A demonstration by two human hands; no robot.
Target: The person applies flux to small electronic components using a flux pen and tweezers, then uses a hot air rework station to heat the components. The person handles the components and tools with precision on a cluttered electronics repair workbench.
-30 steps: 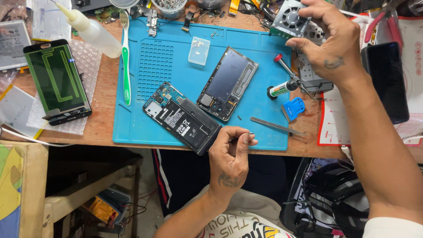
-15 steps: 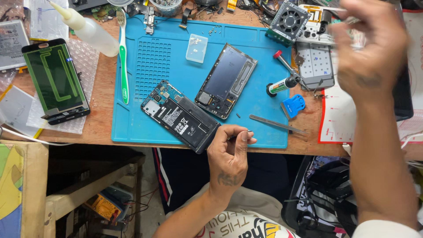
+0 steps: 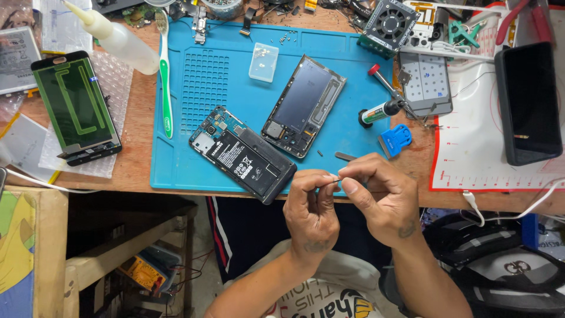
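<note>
- Your right hand point(image 3: 379, 197) has come back from the far right clutter to meet your left hand point(image 3: 311, 206) at the near mat point(image 3: 176, 171) edge.
- Both hands pinch a thin metal piece point(image 3: 335, 179) between fingertips, just right of the opened phone point(image 3: 242, 154).

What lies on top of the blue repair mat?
On the blue mat: an opened phone body, a phone frame, a small clear box, a white-green toothbrush. The mat surface beneath them is hidden.

Two hands point(image 3: 310, 203) point(image 3: 376, 197), one toothbrush point(image 3: 165, 76)
</note>
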